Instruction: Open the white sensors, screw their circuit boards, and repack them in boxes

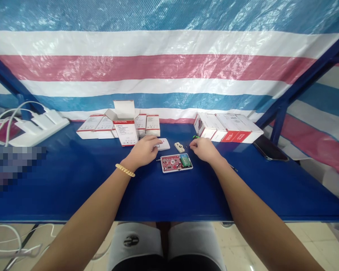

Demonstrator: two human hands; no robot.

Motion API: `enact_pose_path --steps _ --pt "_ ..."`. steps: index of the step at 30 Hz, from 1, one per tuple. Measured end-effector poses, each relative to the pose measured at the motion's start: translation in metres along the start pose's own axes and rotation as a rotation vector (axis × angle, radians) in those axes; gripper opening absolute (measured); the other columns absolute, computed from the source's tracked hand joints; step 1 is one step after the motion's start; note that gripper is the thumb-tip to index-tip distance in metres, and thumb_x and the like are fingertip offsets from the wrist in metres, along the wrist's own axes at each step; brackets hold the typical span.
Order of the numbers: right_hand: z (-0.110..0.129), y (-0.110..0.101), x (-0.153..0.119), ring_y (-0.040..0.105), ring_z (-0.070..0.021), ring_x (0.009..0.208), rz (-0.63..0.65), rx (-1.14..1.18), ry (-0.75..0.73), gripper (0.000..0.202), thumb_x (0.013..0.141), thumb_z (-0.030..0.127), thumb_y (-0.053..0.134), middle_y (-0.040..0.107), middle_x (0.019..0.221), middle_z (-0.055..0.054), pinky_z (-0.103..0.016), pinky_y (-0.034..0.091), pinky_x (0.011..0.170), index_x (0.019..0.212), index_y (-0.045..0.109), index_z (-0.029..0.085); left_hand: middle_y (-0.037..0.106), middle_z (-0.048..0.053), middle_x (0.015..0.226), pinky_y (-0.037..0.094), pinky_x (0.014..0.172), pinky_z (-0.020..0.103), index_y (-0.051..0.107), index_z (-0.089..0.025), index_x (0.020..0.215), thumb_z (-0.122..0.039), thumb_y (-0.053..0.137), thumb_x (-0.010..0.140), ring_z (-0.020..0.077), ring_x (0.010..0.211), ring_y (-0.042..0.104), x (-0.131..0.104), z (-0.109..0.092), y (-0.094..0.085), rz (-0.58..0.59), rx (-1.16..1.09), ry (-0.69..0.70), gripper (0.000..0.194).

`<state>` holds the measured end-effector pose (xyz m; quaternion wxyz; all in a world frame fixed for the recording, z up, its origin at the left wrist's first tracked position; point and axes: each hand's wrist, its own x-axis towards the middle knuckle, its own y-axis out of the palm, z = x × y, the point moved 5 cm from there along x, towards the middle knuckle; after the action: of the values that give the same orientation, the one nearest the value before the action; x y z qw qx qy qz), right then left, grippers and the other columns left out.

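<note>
The open device (176, 163) lies flat near the middle of the counter (73, 188), between the two forearms, its red circuit board (167, 164) and green part (185, 160) facing up and uncovered. A white cover (164, 144) lies apart from it, just beyond its far side, so the two are not joined. The left hand (145, 151) reaches over the left end of that cover, its fingers bent and close together, seemingly touching it; whether they grip it or only rest there, I cannot tell. The right hand (205, 149) is low over the counter, thumb and forefinger brought narrowly together beside a tiny dark piece (186, 147); whether anything is pinched between them is too small to tell. A green item (196, 137) shows just beyond those fingers, and a beige piece (179, 147) sits between the hands, separate from the device. Toward the far edge, an open carton (125, 131) stands upright among boxes left of the middle, while more boxes (228, 128) stand in a row to the right.
</note>
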<state>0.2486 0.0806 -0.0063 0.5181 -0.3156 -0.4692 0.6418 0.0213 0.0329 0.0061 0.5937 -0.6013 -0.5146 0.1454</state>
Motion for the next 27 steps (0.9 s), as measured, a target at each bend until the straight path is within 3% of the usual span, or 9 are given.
enact_pose_path --steps 4,9,15,19,22,25,27 --pt "-0.003 -0.001 -0.001 0.072 -0.0228 0.084 -0.006 -0.025 0.070 0.021 0.079 0.008 0.060 0.078 0.085 -0.011 -0.027 0.052 0.076 0.079 0.079 0.017 0.068 0.011 0.106 0.054 0.093 0.042 0.069 -0.014 0.107 -0.012 0.048 0.087 0.0251 0.103 0.063 0.001 -0.003 -0.001 0.009 -0.015 0.006 0.029" --pt "-0.006 -0.001 -0.002 0.071 -0.0220 0.085 -0.021 -0.039 0.139 0.020 0.081 0.015 0.064 0.077 0.086 -0.011 -0.027 0.051 0.077 0.097 0.076 0.014 0.068 0.010 0.105 0.054 0.092 0.041 0.069 -0.015 0.106 -0.012 0.050 0.086 0.0245 0.101 0.064 0.001 -0.006 -0.002 0.003 -0.013 0.027 0.028" --pt "-0.007 0.002 -0.001 0.069 -0.0265 0.093 0.022 -0.050 0.147 0.018 0.081 0.012 0.059 0.076 0.090 -0.015 -0.031 0.049 0.082 0.082 0.077 0.014 0.068 0.009 0.105 0.054 0.090 0.040 0.070 -0.016 0.105 -0.013 0.052 0.085 0.0242 0.100 0.064 0.000 -0.005 -0.001 -0.015 -0.011 0.044 0.027" --pt "-0.005 0.000 -0.001 0.068 -0.0234 0.085 -0.009 -0.011 0.135 0.019 0.080 0.008 0.056 0.074 0.086 -0.014 -0.030 0.047 0.075 0.080 0.074 0.013 0.069 0.009 0.105 0.054 0.090 0.040 0.070 -0.016 0.105 -0.013 0.054 0.085 0.0243 0.101 0.064 0.000 -0.006 -0.003 -0.037 -0.022 0.044 0.026" --pt "0.001 -0.005 -0.005 0.056 -0.0134 0.059 -0.042 0.419 0.073 0.013 0.082 0.018 0.059 0.065 0.066 -0.004 -0.026 0.041 0.057 0.076 0.070 0.015 0.069 0.009 0.106 0.055 0.088 0.039 0.069 -0.016 0.108 -0.014 0.054 0.087 0.0234 0.099 0.065 0.000 -0.011 -0.008 -0.093 -0.058 0.071 0.026" --pt "0.015 -0.004 -0.011 0.035 -0.0060 0.042 0.092 1.029 0.002 0.021 0.075 0.036 0.071 0.049 0.050 0.004 -0.022 0.023 0.043 0.077 0.068 0.015 0.070 0.009 0.103 0.055 0.085 0.037 0.067 -0.016 0.111 -0.016 0.055 0.089 0.0220 0.096 0.066 -0.001 -0.022 -0.015 -0.171 -0.104 0.144 0.026" --pt "0.027 -0.003 -0.016 0.030 -0.0038 0.040 0.189 1.230 -0.031 0.030 0.067 0.041 0.078 0.048 0.049 0.005 -0.021 0.017 0.042 0.076 0.068 0.014 0.071 0.008 0.099 0.054 0.082 0.035 0.067 -0.016 0.111 -0.017 0.057 0.090 0.0204 0.092 0.066 -0.002 -0.032 -0.018 -0.215 -0.147 0.208 0.023"
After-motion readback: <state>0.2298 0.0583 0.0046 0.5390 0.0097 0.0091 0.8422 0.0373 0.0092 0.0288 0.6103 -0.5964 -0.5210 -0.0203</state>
